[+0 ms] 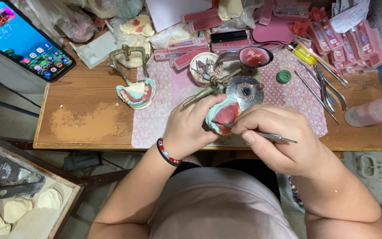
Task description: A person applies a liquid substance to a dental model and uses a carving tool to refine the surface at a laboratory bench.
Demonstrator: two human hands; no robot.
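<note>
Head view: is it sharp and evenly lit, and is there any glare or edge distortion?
Head view: light is soft and even, shadows faint; both hands, left and right, the dental cast and the metal tool look sharp; mild glare shows on the phone screen and the round metal disc; the table edges bow slightly, suggesting wide-angle distortion.
</note>
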